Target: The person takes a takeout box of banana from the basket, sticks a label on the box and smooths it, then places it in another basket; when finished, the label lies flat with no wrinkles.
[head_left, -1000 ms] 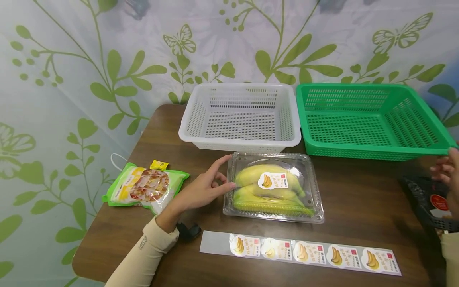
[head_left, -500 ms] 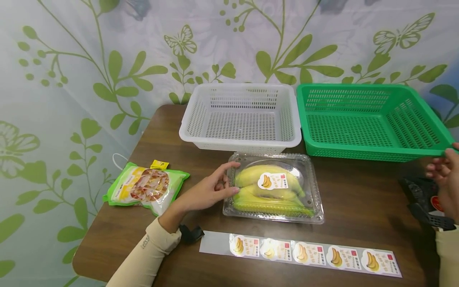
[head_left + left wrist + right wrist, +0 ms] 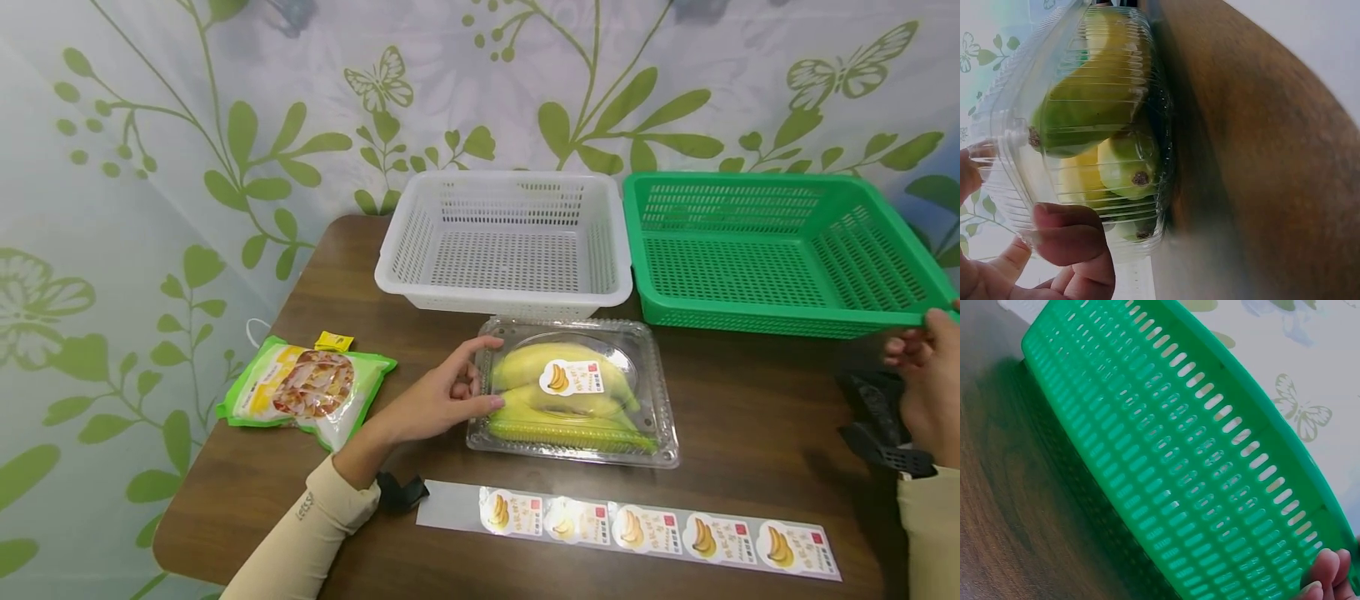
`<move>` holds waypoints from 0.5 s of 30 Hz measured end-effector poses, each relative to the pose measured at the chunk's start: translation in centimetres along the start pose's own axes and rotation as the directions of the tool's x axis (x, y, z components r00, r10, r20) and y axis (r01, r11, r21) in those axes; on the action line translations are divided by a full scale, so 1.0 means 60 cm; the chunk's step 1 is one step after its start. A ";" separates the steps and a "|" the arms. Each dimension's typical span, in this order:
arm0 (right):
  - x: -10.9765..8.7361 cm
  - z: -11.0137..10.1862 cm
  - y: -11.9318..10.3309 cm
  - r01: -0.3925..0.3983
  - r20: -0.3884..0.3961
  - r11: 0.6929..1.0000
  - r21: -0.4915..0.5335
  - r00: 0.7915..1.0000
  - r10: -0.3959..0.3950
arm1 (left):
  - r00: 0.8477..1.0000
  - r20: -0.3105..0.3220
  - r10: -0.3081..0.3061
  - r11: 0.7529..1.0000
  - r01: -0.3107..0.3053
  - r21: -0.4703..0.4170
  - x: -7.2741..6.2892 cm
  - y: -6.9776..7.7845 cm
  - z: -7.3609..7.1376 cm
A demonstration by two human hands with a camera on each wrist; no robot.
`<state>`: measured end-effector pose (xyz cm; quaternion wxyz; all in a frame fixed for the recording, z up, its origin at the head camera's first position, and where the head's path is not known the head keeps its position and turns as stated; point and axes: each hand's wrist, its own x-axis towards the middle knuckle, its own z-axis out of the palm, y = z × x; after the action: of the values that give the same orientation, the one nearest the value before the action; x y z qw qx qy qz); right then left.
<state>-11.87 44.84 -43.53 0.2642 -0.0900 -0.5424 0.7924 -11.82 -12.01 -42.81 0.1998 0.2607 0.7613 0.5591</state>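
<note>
A clear plastic clamshell box of yellow-green bananas, with a banana sticker on its lid, lies mid-table. My left hand grips its left end, thumb and forefinger apart over the edge. The left wrist view brings the banana tips up close behind the ribbed wall, with fingertips against the rim. At the far right, my right hand holds the near right corner of a green plastic basket; in the right wrist view only its fingers show at the corner.
A white basket stands behind the box, beside the green one. At left lies a green-and-white food bag with a small yellow packet. A strip of banana stickers lies along the front. A dark item sits partly behind my right hand.
My left fingers have moved a little to the right, onto the box's edge. My right hand has shifted slightly left at the green basket's corner. Box and baskets have stayed in place.
</note>
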 end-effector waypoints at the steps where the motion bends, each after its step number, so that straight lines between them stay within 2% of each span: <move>1: 0.001 0.006 0.000 0.001 -0.019 1.000 -0.020 1.000 -0.001 | 1.000 -0.004 -0.002 1.000 0.002 -0.008 -0.002 0.001 -0.001; 6: 0.004 0.027 -0.002 -0.014 -0.077 0.993 -0.118 0.997 0.005 | 0.999 -0.024 -0.034 0.999 0.033 -0.035 -0.014 0.005 -0.004; 15: 0.003 0.029 -0.004 -0.019 -0.071 0.995 -0.100 0.997 0.012 | 0.998 -0.038 -0.053 0.996 0.050 -0.078 -0.016 0.009 -0.002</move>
<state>-12.68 43.58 -42.63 0.2723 -0.1353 -0.5713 0.7623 -11.04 -12.60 -42.22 0.2088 0.2219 0.7493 0.5880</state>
